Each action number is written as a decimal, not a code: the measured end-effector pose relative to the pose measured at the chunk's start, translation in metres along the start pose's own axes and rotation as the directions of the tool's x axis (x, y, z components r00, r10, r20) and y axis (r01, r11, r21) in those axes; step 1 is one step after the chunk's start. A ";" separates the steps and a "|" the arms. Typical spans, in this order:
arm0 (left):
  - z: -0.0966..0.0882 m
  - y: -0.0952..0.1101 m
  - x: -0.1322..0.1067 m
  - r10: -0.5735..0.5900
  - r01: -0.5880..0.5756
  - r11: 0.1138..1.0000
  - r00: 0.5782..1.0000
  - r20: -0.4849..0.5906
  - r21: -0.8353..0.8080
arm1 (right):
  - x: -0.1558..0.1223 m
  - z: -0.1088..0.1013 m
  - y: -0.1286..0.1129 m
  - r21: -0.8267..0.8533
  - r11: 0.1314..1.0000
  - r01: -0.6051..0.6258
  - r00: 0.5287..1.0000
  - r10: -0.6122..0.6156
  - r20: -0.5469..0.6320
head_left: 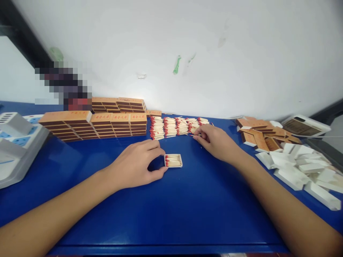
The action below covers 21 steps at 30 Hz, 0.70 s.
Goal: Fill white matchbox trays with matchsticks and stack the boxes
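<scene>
Matchbox tray [173, 160], full of red-tipped matches, lies mid-table; my left hand [136, 165] pinches its left end between thumb and forefinger. My right hand [215, 142] closes fingertips on matches in the loose row [177, 126] behind. Filled boxes [93, 125] stack left; empty sleeves [264, 134] and white trays [302, 171] pile right.

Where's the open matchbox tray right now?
In the head view the tray lies near the middle of the blue table, part-filled with matches, at the left hand's fingertips. The loose matches and right hand are beyond it.
</scene>
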<state>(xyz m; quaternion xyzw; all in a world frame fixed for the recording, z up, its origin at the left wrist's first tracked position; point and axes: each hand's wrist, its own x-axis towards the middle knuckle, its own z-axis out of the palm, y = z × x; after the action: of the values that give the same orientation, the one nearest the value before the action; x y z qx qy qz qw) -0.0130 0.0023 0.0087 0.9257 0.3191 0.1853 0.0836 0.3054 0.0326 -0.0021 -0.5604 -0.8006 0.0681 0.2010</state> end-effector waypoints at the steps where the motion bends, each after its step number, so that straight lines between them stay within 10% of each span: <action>1: 0.000 0.000 0.000 -0.001 0.001 1.000 1.000 -0.001 0.000 | 0.000 0.000 0.002 -0.003 1.000 -0.006 1.000 0.006 0.011; 6: 0.000 0.000 0.000 -0.004 0.004 1.000 1.000 -0.011 0.002 | -0.001 -0.004 -0.004 0.038 0.999 -0.006 1.000 0.005 0.026; 15: 0.001 -0.002 0.000 -0.007 0.008 1.000 1.000 -0.014 0.008 | -0.026 0.005 -0.090 0.232 0.952 0.202 0.965 -0.234 0.120; 21: 0.001 -0.002 0.001 -0.003 0.003 1.000 1.000 -0.011 -0.006 | -0.027 0.008 -0.091 0.155 0.964 0.218 0.965 -0.236 0.111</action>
<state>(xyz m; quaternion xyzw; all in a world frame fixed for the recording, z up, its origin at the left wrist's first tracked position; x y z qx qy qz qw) -0.0134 0.0043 0.0070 0.9238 0.3206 0.1912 0.0850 0.2311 -0.0244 0.0145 -0.4438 -0.8639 0.1368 0.1948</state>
